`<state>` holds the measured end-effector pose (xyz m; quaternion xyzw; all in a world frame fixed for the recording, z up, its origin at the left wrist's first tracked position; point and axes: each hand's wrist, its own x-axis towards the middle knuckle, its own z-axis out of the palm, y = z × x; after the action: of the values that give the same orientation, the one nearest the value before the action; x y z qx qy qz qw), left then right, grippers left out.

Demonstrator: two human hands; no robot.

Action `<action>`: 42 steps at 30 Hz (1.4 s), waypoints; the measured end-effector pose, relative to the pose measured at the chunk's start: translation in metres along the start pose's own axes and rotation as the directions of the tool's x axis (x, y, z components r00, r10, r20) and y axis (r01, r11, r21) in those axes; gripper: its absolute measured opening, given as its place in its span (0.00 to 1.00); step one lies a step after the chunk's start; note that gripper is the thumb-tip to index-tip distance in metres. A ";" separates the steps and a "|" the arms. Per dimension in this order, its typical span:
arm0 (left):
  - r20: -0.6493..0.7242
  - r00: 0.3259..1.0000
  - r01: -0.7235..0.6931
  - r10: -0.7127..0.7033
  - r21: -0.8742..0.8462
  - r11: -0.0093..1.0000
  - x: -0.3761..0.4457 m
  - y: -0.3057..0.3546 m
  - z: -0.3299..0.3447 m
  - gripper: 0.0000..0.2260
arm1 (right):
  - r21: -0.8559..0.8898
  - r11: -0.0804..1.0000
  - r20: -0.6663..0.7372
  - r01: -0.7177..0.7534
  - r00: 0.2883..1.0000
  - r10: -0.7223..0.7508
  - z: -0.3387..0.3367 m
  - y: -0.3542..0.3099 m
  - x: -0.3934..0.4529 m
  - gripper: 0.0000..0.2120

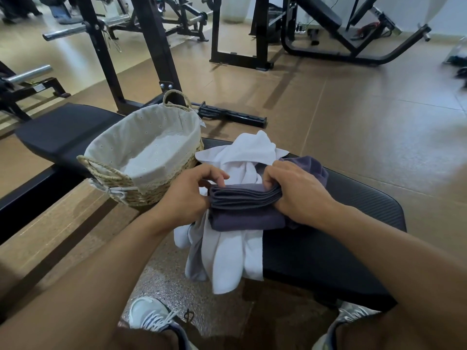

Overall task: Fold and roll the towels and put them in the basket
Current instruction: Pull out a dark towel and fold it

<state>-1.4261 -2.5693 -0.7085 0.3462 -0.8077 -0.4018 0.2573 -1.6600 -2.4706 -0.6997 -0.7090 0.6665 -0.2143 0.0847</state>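
Grey towel (246, 195) folded, between hands | left hand (187, 195) pinches end | right hand (298, 195) grips other

Matt grey cloth towel (246, 195); rough woven straw basket (141, 193).

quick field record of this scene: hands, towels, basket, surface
left hand: grips the left end of the folded grey towel
right hand: grips its right end
grey towel: folded in layers, lying on top of the white towels
white towels: unfolded heap, draping over the bench edge
basket: woven, cloth-lined, no towels inside, left of the heap
surface: black padded bench
task state: no towel in the basket yet
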 end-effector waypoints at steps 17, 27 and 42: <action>0.395 0.915 -0.069 -0.079 0.346 0.936 -0.023 0.015 -0.018 0.25 | -0.503 0.859 0.147 0.090 0.989 -0.017 0.029 -0.030 -0.029 0.18; 0.088 0.996 -0.034 0.015 0.220 0.975 -0.022 0.023 -0.010 0.29 | 0.109 0.986 0.201 -0.126 0.974 0.102 -0.031 -0.015 -0.011 0.14; 0.258 0.964 0.095 -0.069 -0.092 0.991 -0.021 0.023 -0.010 0.15 | 0.157 0.987 0.443 -0.039 0.896 -0.035 -0.035 -0.008 -0.019 0.28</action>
<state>-1.4139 -2.5482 -0.6868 0.3113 -0.7971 -0.4944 0.1524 -1.6682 -2.4457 -0.6685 -0.7291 0.6109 -0.1003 0.2919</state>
